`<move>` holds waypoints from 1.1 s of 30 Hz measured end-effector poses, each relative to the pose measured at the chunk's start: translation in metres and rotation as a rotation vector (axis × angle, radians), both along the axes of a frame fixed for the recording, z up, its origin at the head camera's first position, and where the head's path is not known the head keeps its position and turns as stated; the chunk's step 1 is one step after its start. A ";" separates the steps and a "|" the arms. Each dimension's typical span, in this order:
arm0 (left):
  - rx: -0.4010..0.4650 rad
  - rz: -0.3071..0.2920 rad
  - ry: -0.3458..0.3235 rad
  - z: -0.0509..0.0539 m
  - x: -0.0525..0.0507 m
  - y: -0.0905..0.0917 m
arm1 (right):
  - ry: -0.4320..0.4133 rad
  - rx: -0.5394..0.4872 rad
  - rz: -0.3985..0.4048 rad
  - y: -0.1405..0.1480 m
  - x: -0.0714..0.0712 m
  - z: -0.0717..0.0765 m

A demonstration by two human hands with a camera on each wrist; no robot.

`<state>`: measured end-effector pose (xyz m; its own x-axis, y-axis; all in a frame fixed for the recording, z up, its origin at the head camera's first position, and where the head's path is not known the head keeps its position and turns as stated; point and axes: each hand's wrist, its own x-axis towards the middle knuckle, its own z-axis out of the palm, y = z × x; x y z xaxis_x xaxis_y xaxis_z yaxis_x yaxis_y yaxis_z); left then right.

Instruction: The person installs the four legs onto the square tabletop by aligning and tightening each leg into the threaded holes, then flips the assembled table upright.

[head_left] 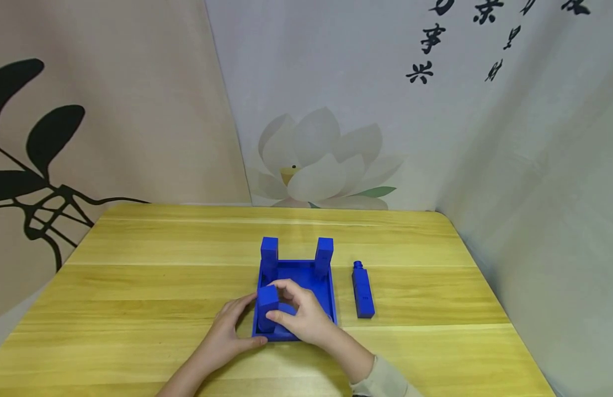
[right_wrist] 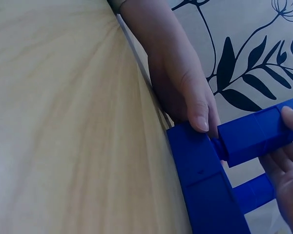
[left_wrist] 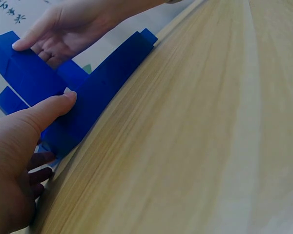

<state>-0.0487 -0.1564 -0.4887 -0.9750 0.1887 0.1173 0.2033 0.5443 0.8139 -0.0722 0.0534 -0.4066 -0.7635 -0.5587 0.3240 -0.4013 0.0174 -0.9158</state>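
Note:
A square blue tray-like base point(head_left: 334, 309) with a raised rim lies on the table. Blue posts stand upright at its two far corners, the left one point(head_left: 269, 256) and the right one point(head_left: 324, 256). At the near left corner, the right hand point(head_left: 306, 317) pinches a third blue post point(head_left: 267, 309) between thumb and fingers; in the right wrist view a narrow neck shows between this post point(right_wrist: 259, 131) and the base point(right_wrist: 205, 180). The left hand point(head_left: 227, 336) grips the base's near left corner, its thumb on the near side, as the left wrist view also shows.
A loose blue post point(head_left: 363, 292) with a threaded-looking end lies right of the base on the wooden table point(head_left: 162, 298). Behind the table hangs a curtain point(head_left: 336, 82) printed with a flower and characters.

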 end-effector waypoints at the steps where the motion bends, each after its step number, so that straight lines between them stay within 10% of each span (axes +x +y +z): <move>1: -0.001 -0.001 0.007 0.000 0.000 0.000 | 0.008 0.003 -0.005 0.000 0.001 0.000; 15: -0.010 -0.003 0.080 -0.002 0.001 0.000 | -0.022 -0.042 -0.104 -0.005 -0.003 -0.026; 33: 0.000 -0.010 0.072 -0.001 0.001 0.000 | 0.084 0.029 0.170 0.002 -0.013 -0.017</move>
<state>-0.0478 -0.1560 -0.4901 -0.9621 0.1980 0.1873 0.2667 0.5417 0.7972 -0.0855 0.0549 -0.4235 -0.6279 -0.6877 0.3645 -0.4759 -0.0314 -0.8789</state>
